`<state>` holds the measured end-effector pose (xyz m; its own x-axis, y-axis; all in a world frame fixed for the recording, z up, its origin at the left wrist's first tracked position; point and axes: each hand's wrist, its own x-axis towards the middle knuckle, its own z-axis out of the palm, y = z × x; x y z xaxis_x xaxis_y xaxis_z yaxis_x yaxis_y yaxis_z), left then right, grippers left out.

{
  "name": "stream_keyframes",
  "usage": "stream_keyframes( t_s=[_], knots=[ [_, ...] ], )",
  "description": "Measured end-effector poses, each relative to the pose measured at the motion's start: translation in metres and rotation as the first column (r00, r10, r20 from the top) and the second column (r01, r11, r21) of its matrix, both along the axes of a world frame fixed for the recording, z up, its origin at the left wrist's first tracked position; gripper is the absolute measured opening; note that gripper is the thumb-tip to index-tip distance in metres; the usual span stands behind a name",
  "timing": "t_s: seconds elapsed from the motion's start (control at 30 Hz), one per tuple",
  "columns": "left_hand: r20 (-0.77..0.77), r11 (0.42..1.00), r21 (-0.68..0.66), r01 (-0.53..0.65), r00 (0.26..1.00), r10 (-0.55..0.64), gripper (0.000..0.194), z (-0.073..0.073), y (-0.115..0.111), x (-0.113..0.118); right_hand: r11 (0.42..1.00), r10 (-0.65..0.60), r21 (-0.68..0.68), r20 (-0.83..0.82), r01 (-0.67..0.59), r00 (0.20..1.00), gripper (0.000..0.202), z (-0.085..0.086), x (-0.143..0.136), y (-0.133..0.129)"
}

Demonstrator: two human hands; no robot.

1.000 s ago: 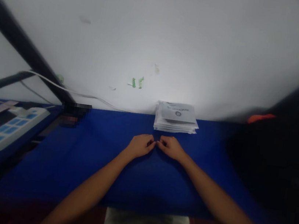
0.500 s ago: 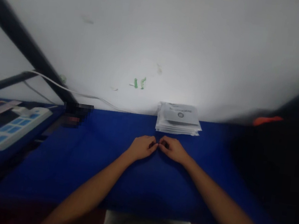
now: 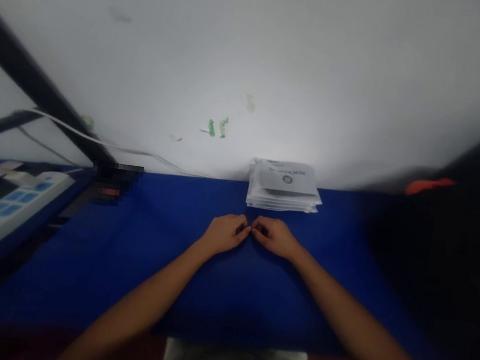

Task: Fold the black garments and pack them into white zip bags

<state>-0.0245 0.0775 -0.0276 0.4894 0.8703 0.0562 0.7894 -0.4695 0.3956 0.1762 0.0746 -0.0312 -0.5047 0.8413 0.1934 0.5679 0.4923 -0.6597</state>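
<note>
My left hand (image 3: 225,233) rests on the blue tabletop (image 3: 250,300), its fingers loosely curled and the thumb drawn toward them. Beside it, my right hand (image 3: 275,237) is curled the same way, and the fingertips of both meet or nearly meet. Nothing shows in either hand, though the insides of the fingers are dark. Just beyond them lies a stack of several flat, frosted plastic packets (image 3: 286,186); the top one bears dark lettering and a round mark. Neither hand touches the stack.
A white power strip (image 3: 10,210) with blue sockets lies at the left, near a dark frame bar (image 3: 56,91). One white cable (image 3: 137,152) runs along the wall (image 3: 325,84). At the right is a large dark shape with an orange piece (image 3: 430,186).
The view has shifted slightly, so the packets and wall marks sit a little higher and further left. Both hands keep the same pose against each other.
</note>
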Motion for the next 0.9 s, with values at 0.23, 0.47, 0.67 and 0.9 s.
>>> stream_keyframes(
  t_s=[0.23, 0.47, 0.67, 0.9],
  knots=[
    [-0.016, 1.0, 0.002, -0.009, 1.0, 0.009, 0.021, -0.0008, 0.0007, 0.0002, 1.0, -0.015, -0.006, 0.017, 0.015, 1.0, 0.01, -0.0031, -0.0007, 0.0015],
    [-0.031, 1.0, 0.02, -0.02, 0.999, 0.021, 0.019, -0.0015, 0.0005, 0.0004, 1.0, -0.017, -0.006, 0.03, 0.017, 0.999, 0.009, -0.007, -0.0002, 0.0033],
    [-0.016, 1.0, 0.015, -0.022, 1.0, 0.022, 0.02, -0.0015, 0.0, 0.0008, 1.0, -0.011, -0.022, 0.012, 0.011, 1.0, 0.008, -0.0041, -0.0005, 0.0011],
    [-0.008, 1.0, 0.007, -0.028, 1.0, 0.028, 0.022, -0.0036, -0.0003, 0.0012, 0.999, -0.014, -0.039, -0.015, 0.013, 1.0, 0.008, -0.0022, -0.0016, -0.0017]
  ],
)
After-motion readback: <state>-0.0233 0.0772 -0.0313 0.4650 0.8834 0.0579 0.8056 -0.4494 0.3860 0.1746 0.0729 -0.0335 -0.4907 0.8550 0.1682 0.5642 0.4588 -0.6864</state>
